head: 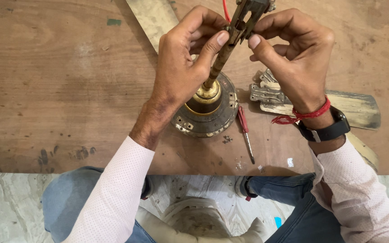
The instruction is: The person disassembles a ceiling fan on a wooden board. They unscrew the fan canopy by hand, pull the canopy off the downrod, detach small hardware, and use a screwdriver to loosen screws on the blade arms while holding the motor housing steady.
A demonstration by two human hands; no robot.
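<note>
On the worn wooden board (59,81), the fan motor (205,110) already lacks its blades, while the left hand (183,63) and the right hand (293,58) pinch with narrow fingers the top of the down rod (219,58), probably at a small fastener.

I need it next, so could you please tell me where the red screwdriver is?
In the head view, the red screwdriver lies on the wooden board, just right of the round fan motor, beside some small screws.

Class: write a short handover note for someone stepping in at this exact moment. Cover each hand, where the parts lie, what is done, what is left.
Left hand and right hand: both pinch the top of the fan rod.
Rod stands upright in the fan motor on the wooden board.
Red screwdriver and loose screws lie beside the motor.
Done: one fan blade lies detached at right.
Left: rod top fitting not yet free.
</note>
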